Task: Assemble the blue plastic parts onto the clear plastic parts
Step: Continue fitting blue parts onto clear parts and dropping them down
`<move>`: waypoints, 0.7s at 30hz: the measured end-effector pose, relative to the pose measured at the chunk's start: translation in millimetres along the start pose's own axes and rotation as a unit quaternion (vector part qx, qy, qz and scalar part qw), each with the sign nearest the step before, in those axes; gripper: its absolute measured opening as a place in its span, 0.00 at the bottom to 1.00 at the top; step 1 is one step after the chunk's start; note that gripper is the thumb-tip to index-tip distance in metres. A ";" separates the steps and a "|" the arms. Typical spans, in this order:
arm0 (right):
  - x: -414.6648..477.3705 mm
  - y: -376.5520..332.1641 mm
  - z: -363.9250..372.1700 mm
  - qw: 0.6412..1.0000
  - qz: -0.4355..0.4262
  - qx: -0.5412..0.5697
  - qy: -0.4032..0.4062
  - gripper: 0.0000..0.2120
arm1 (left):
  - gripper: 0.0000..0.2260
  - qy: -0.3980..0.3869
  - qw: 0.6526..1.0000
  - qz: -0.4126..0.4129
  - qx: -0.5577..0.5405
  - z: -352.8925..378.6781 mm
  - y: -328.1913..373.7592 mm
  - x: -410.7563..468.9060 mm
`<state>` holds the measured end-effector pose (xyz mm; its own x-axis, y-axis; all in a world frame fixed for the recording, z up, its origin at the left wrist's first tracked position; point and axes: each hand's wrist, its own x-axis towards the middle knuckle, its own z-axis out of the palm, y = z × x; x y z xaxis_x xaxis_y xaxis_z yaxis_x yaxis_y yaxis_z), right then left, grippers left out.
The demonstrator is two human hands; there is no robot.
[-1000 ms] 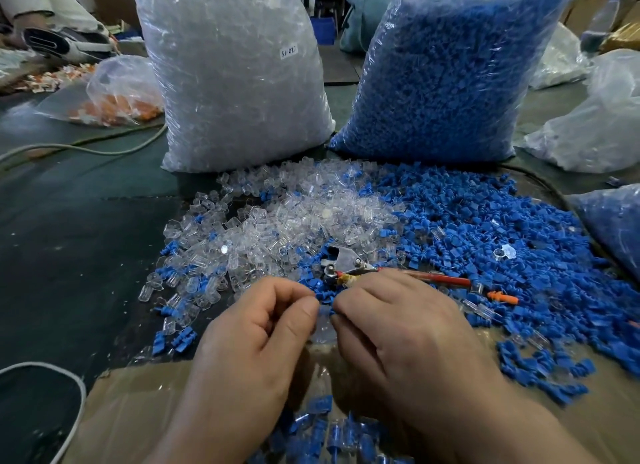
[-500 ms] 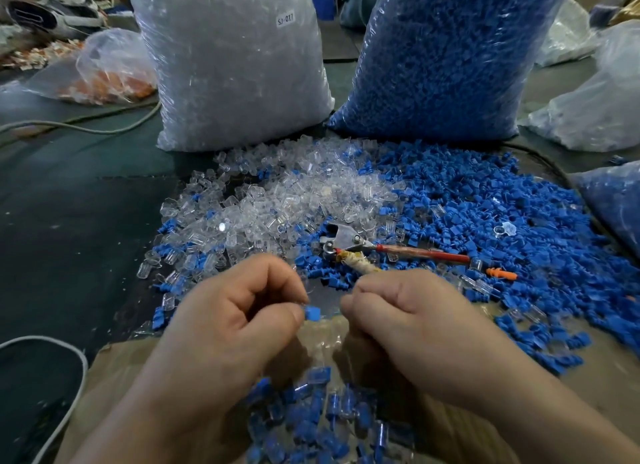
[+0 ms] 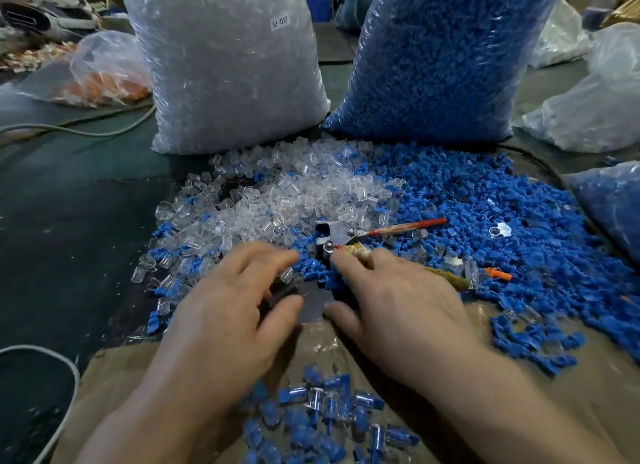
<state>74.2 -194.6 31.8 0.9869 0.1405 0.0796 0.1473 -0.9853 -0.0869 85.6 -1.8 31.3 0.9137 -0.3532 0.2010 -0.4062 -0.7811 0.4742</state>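
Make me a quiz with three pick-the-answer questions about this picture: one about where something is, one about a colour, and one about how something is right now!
1. Compared with the big bag of clear parts, the big bag of blue parts stands:
A) on its left
B) on its right
C) on top of it

2. What colour are the bits inside the small bag at the far left?
A) green
B) orange
C) purple

3. The pieces in the nearest pile, on the cardboard, are:
A) blue parts fitted onto clear parts
B) clear parts only
C) blue parts only

Answers:
1. B, since the blue bag stands on the right side, beside the clear one.
2. B, since orange shows through the thin plastic.
3. A, since the pieces there show blue joined to clear.
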 end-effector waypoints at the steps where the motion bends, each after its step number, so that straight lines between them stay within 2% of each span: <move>1: 1.7 -1.6 2.1 1.000 -0.009 -0.004 0.001 0.24 | 0.24 -0.001 1.000 -0.003 0.017 2.6 -3.5 2.6; 3: 4.0 -3.7 4.5 1.000 -0.029 -0.004 0.004 0.19 | 0.26 -0.033 0.998 0.005 0.055 6.7 -5.2 5.8; 5: 5.7 -4.1 4.9 0.999 -0.043 0.005 0.004 0.14 | 0.24 -0.054 0.996 0.022 0.071 10.3 -4.4 6.9; 12: 5.0 -0.5 5.9 0.997 -0.049 0.050 0.018 0.05 | 0.17 -0.024 1.000 0.009 0.007 13.5 -5.0 4.8; 16: 3.1 -0.6 5.1 0.997 -0.050 0.055 0.014 0.06 | 0.16 -0.045 0.999 0.006 -0.001 15.1 -4.7 4.6; 21: 3.7 2.7 4.1 0.999 -0.014 0.047 -0.001 0.12 | 0.12 -0.044 0.998 -0.039 0.020 13.6 -7.3 6.1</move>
<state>78.5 -196.4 27.8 0.9824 0.1683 0.0812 0.1805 -0.9673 -0.1782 94.0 -5.3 17.4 0.9392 -0.3320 0.0878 -0.3347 -0.8279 0.4501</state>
